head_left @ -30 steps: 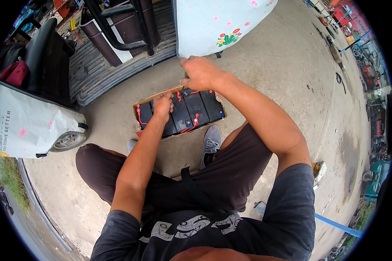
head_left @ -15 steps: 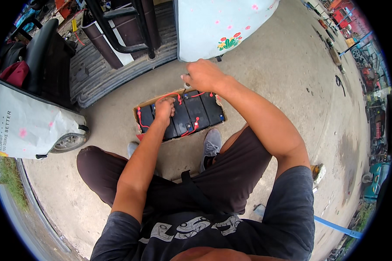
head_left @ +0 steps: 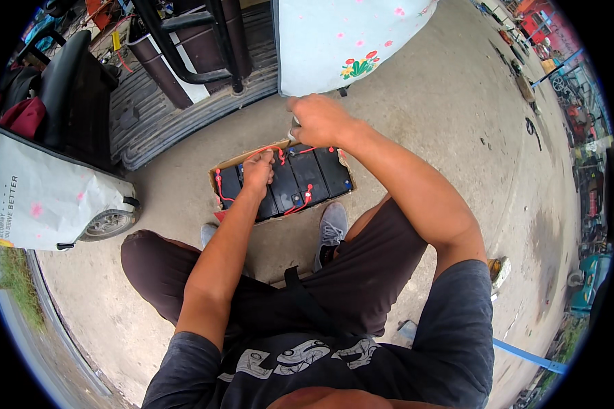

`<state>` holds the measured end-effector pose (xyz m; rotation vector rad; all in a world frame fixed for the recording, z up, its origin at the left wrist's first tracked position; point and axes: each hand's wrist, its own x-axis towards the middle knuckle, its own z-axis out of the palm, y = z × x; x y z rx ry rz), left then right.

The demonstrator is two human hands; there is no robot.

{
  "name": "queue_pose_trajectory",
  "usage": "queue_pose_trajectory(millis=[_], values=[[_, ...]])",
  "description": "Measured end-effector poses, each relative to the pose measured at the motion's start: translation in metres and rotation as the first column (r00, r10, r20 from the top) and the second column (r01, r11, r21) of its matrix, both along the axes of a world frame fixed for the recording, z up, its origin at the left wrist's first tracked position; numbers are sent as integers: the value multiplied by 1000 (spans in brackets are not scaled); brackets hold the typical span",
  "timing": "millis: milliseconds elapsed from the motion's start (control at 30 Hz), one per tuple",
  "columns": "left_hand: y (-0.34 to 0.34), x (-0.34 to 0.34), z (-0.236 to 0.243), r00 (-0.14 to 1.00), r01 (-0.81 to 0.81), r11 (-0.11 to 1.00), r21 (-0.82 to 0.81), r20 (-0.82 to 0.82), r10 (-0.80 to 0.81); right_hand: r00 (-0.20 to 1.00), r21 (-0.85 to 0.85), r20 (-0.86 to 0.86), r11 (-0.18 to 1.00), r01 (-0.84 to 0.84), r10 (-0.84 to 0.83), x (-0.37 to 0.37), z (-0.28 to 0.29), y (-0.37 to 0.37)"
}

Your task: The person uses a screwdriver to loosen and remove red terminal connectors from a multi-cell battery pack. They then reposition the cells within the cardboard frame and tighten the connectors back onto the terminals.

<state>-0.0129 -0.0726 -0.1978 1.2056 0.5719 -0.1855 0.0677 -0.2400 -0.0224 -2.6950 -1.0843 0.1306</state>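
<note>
Grey shoe [head_left: 331, 228], white-covered vehicle w/ wheel [head_left: 109, 221], floral cloth [head_left: 348, 41].

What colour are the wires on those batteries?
Red wires across black batteries, clearest in the head view.

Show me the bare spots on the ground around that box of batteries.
Bare concrete lies right of the box, out past the right hand. More shows left, between box and small wheel. It is crowded behind, by the flowered cover and ribbed mat; in front, grey shoes sit close.
</note>
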Motion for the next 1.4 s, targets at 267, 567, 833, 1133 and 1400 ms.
queue_pose_trajectory(millis=[267,567,833,1133,1400], values=[[2,3,-14,1000,19,992,121,2,-19,994,-48,-62,995,91,-94,-4,8,8],[1,4,-37,991,44,913,405,98,-91,999,-18,-13,999,39,-40,-5,5,7],[1,10,-45,965,158,616,772,10,-260,998,47,33,997,-61,59,-3,-3,3],[-12,18,-30,953,218,474,853,-80,-293,999,-4,-36,999,32,-32,-6,4,5],[-18,20,-28,956,212,452,867,-88,-280,994,-9,-57,996,92,-92,-6,3,9]])
